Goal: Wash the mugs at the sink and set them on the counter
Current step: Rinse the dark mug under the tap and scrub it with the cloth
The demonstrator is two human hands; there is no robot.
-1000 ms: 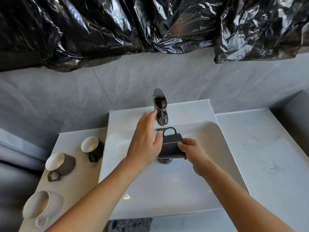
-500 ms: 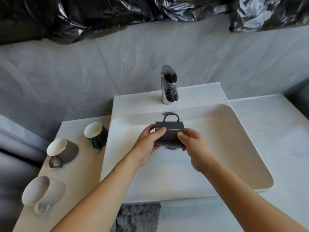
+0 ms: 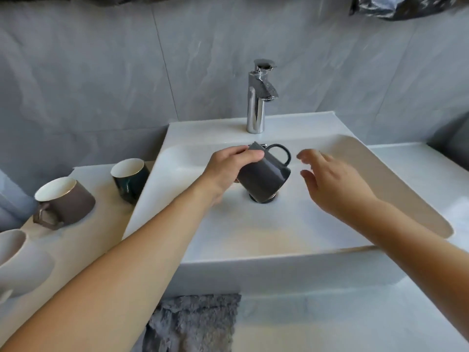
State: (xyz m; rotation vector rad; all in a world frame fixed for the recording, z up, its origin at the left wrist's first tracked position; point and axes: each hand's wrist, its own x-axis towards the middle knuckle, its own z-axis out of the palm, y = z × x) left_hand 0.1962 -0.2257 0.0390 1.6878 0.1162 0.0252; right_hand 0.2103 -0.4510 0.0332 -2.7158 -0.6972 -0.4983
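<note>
The left hand [image 3: 228, 168] grasps the tilted dark mug [image 3: 264, 179] by its rim over the sink [image 3: 279, 224], right hand [image 3: 330, 184] released; glazed, probably wet and slippery, breakable, so the handle or body seems safer.

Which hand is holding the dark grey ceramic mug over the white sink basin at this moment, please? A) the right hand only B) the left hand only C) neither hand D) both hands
B: the left hand grips the tilted dark grey ceramic mug above the white sink basin, while the right hand hovers beside it with fingers spread, not touching it.
</note>
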